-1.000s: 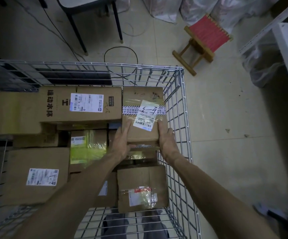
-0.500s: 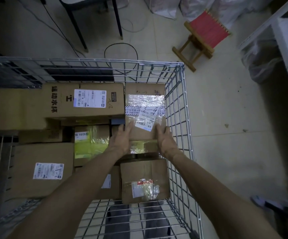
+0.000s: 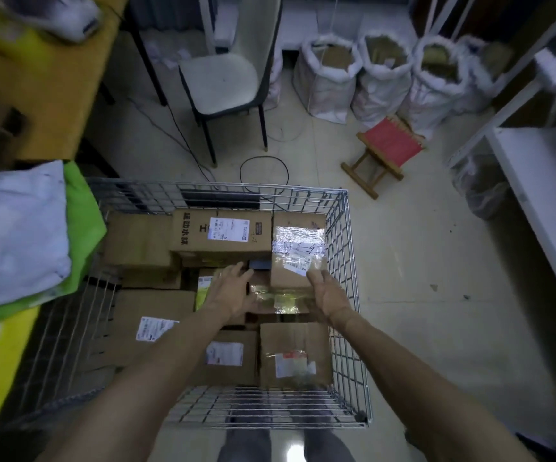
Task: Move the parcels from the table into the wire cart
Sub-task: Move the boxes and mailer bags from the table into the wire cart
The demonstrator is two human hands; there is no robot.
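Cardboard parcel [image 3: 298, 235] in far right corner of wire cart [image 3: 345, 261].
Just beyond left hand [image 3: 231, 293] and right hand [image 3: 329, 295]; both spread loose, gripping nothing.

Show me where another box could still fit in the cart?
Bare wire shows only along the wire cart's left side, beside the big labelled box; floor or wall, I cannot tell. The plain box in the far left corner has a free flat top. The right side is crowded: left hand and right hand are by the taped box, tight against the mesh.
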